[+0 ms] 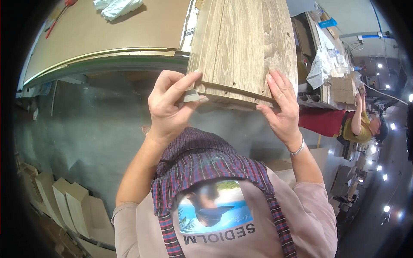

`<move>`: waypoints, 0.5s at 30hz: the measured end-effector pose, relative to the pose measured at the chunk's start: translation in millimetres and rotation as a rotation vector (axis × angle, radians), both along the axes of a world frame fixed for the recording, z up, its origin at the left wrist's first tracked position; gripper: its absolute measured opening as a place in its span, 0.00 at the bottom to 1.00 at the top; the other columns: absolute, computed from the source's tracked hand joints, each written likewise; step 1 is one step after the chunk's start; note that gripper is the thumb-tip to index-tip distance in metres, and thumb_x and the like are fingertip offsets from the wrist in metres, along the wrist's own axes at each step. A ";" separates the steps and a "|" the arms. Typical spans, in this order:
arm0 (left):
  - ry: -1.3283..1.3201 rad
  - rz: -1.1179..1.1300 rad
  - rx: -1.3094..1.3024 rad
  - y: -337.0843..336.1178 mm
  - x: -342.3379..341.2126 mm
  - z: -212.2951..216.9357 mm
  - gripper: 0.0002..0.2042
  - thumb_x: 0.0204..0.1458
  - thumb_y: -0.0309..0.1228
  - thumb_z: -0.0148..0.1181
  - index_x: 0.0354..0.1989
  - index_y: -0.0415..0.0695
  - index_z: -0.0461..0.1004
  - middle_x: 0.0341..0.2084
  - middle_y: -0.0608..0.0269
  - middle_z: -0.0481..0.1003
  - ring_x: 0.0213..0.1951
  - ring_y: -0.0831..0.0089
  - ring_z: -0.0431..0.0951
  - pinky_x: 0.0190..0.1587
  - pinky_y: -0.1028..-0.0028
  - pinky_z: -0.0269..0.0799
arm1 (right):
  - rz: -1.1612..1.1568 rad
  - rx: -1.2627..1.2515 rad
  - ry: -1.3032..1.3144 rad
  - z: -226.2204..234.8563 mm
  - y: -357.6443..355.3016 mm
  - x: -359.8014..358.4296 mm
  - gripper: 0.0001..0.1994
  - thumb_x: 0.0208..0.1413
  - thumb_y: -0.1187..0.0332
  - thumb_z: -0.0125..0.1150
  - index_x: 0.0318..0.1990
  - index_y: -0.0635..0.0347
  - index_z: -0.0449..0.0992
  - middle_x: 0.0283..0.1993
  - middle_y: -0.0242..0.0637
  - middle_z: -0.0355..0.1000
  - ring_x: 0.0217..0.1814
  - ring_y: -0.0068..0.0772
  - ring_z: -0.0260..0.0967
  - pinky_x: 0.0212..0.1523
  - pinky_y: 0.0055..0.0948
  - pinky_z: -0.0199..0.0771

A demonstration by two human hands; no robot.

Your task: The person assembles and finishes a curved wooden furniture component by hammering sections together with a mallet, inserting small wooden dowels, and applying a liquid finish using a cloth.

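Observation:
A stack of wood-grain panels (245, 43) lies in front of me, with small holes near the ends of the boards. My left hand (167, 101) is at the stack's near left corner, closed on a small grey block (189, 96). Its index fingertip touches the corner of the upper panel. The block's exact kind is unclear. My right hand (282, 101) lies on the near right part of the stack, fingers stretched along the top and thumb by the front edge. Nothing shows between its fingers.
A brown-topped table (116, 32) at the left bears a crumpled white plastic bag (116, 8) and a red-handled tool (56, 19). Several pale boards (77, 206) stand at lower left. Another person (361, 127) works with a box (343, 89) at a cluttered bench on the right.

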State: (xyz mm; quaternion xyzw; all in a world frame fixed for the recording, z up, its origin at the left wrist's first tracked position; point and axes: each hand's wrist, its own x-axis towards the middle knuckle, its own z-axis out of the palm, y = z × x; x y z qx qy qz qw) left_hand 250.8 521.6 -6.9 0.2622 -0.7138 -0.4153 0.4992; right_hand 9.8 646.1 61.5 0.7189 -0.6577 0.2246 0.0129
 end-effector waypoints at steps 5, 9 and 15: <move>0.027 -0.005 0.061 -0.3 -5.3 -0.4 0.25 0.35 0.18 0.71 0.47 0.43 0.78 0.31 0.67 0.69 0.26 0.83 0.65 0.24 0.81 0.61 | -0.007 -0.082 0.065 -3.1 -1.4 -0.6 0.32 0.43 0.62 0.69 0.58 0.64 0.70 0.61 0.46 0.67 0.64 0.50 0.62 0.61 0.44 0.60; 0.069 -0.045 0.324 4.7 -1.8 6.6 0.21 0.42 0.19 0.67 0.48 0.39 0.76 0.32 0.71 0.68 0.30 0.86 0.64 0.29 0.84 0.61 | -0.007 -0.119 0.031 -2.6 -5.4 -2.5 0.30 0.44 0.59 0.68 0.56 0.64 0.72 0.60 0.45 0.68 0.62 0.50 0.63 0.60 0.43 0.61; 0.094 -0.044 0.664 9.4 -2.7 29.5 0.16 0.48 0.23 0.64 0.47 0.37 0.72 0.32 0.72 0.69 0.33 0.86 0.67 0.37 0.86 0.63 | -0.069 -0.268 -0.022 -9.9 -12.3 -4.3 0.20 0.47 0.59 0.66 0.45 0.63 0.79 0.51 0.41 0.75 0.55 0.48 0.69 0.54 0.39 0.68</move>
